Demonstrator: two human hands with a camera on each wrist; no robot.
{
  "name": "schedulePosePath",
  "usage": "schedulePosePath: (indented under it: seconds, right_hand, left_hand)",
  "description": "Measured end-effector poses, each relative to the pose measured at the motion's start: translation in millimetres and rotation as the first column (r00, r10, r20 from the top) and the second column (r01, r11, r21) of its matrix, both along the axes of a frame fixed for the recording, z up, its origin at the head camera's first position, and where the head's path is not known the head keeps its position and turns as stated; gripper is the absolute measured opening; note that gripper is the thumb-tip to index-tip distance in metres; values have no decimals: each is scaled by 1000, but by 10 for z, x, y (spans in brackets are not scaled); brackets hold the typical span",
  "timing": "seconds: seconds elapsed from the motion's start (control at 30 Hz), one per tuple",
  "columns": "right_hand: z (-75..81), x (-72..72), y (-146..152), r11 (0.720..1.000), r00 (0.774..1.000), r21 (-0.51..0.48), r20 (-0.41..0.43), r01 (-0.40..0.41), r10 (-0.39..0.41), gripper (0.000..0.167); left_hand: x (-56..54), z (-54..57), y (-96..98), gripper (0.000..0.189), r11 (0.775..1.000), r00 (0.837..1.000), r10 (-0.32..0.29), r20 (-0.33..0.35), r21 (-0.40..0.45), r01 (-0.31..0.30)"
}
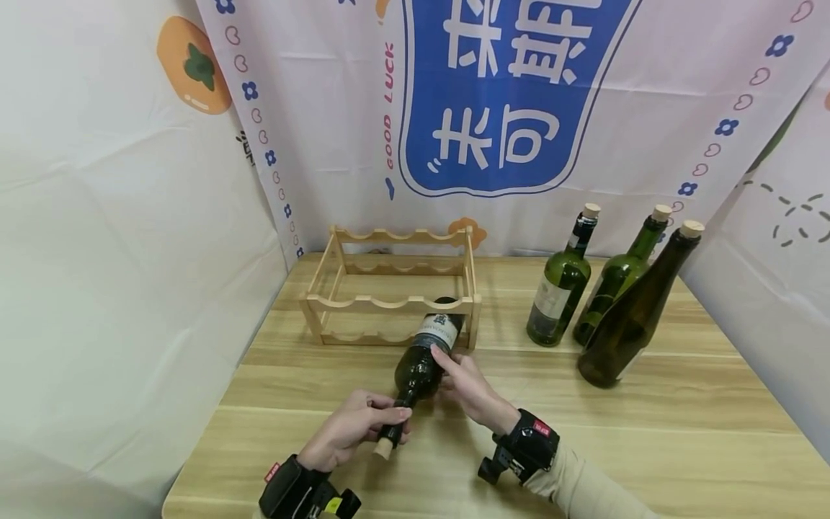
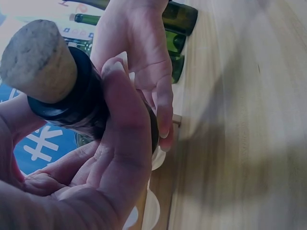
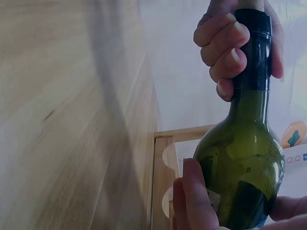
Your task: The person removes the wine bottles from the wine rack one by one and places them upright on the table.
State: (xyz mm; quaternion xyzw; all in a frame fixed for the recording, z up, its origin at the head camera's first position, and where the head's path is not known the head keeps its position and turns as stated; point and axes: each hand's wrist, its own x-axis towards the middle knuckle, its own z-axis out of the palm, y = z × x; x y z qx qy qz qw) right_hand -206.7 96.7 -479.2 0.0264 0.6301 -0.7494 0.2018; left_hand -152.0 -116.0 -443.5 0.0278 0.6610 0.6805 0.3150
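A dark green wine bottle [image 1: 417, 369] lies tilted, its corked neck toward me and its base reaching in under the front upper rail of a wooden wine rack [image 1: 371, 305], near the right end. My left hand [image 1: 355, 427] grips the neck just behind the cork [image 2: 41, 62], fingers wrapped round it. My right hand [image 1: 472, 391] holds the bottle's body by the label, thumb on top and fingers at the side and beneath. In the right wrist view, the green glass body [image 3: 242, 153] shows between the right hand's fingers. Whether the base touches the rack's lower rail I cannot tell.
Three corked wine bottles stand on the right of the wooden table [image 1: 700, 404]: a labelled green one [image 1: 559, 295], another green one [image 1: 625, 277] and a dark brown one [image 1: 629, 324] in front. A printed cloth [image 1: 337, 144] hangs behind the rack, with white cloth at both sides.
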Motion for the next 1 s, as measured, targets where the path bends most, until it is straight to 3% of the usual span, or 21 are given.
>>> schedulePosePath:
  seconds: [0.27, 0.67, 1.0]
  right_hand:
    - [55, 75, 9, 998, 999, -48, 21, -42, 43, 74]
    - [131, 159, 25, 996, 997, -31, -8, -78, 78, 75]
    - [184, 251, 45, 997, 998, -39, 13, -66, 67, 73]
  left_hand:
    - [44, 113, -41, 34, 999, 999, -37, -5, 4, 37]
    - [102, 256, -106, 28, 996, 996, -79, -33, 32, 80]
    - [112, 340, -118, 31, 996, 995, -86, -48, 8, 86]
